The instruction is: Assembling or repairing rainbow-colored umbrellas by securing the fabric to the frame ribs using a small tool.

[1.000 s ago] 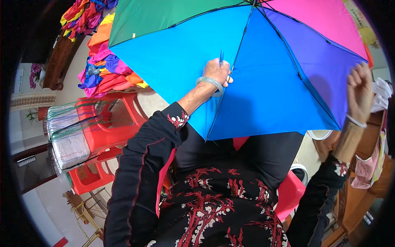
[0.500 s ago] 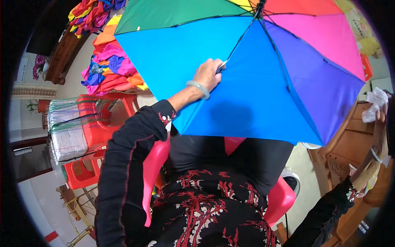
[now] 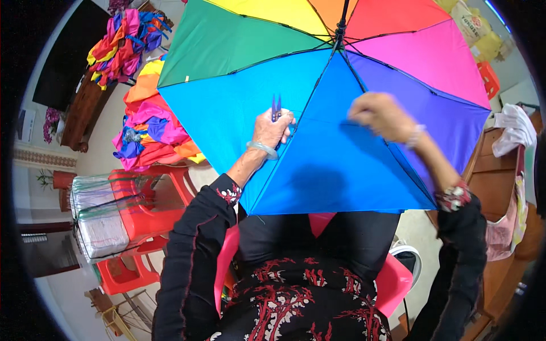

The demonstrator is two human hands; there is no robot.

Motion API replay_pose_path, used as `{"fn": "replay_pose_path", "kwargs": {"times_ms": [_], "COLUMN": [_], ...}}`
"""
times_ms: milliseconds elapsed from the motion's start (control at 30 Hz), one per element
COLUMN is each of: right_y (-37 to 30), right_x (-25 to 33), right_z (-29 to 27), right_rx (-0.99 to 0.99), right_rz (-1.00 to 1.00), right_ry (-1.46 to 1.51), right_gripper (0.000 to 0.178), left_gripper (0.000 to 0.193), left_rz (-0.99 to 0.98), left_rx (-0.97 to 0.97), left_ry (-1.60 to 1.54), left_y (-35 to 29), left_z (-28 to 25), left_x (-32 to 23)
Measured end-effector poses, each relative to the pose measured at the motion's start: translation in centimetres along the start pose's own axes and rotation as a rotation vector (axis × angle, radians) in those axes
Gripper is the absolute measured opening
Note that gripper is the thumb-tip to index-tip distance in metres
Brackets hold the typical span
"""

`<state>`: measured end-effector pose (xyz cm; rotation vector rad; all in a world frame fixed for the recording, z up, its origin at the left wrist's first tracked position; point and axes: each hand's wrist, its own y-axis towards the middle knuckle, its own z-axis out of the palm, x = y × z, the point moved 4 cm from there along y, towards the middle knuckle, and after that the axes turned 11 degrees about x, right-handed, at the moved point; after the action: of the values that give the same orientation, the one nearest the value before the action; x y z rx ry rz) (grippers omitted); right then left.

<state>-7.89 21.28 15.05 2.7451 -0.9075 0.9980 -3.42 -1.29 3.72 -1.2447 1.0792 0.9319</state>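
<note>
An opened rainbow umbrella (image 3: 364, 170) spreads over my lap, inside face up, its dark shaft and hub at the far side. My left hand (image 3: 268, 129), with a pale bangle at the wrist, is closed around small thread snips (image 3: 276, 108), blades pointing away from me. Its fingertips meet a thin black rib (image 3: 310, 99) on the blue panels. To the right, above the blue and purple panels, my right hand (image 3: 380, 113) is smeared by motion, fingers drawn together. Whatever it may pinch is too blurred to make out.
Heaps of multicoloured cloth (image 3: 151, 125) lie at the far left. Below them stand red plastic stools (image 3: 133, 207) beside wrapped white bundles (image 3: 102, 227). At the right, a white cloth (image 3: 515, 131) hangs over carved wooden furniture (image 3: 492, 193). I sit on a pink chair (image 3: 394, 284).
My right hand has come from the white cloth at the far right to above the umbrella. The snips now show upright in my left hand. The view has shifted, showing more of the umbrella's far side.
</note>
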Motion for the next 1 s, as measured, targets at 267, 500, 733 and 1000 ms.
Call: {"fn": "replay_pose_path", "kwargs": {"times_ms": [267, 500, 733, 1000], "right_y": [8.4, 8.8, -3.3, -12.2], "right_x": [0.4, -3.6, -18.8, -20.7], "right_z": [11.1, 10.4, -5.5, -10.1], "right_rx": [0.064, -0.246, -0.860, -0.845], "right_rz": [0.344, 0.385, 0.707, 0.967], "right_ry": [0.456, 1.100, -0.381, -0.518], "right_gripper": [0.007, 0.006, 0.016, 0.020], "left_gripper": [0.015, 0.014, 0.015, 0.019], "left_rz": [0.082, 0.262, 0.008, -0.059], "left_rx": [-0.032, -0.197, 0.018, -0.066], "left_ry": [-0.116, 0.360, 0.329, 0.824], "left_y": [-0.4, -0.7, 0.1, 1.1], "left_z": [-0.1, -0.6, 0.0, 0.7], "left_x": [-0.1, 0.5, 0.3, 0.5]}}
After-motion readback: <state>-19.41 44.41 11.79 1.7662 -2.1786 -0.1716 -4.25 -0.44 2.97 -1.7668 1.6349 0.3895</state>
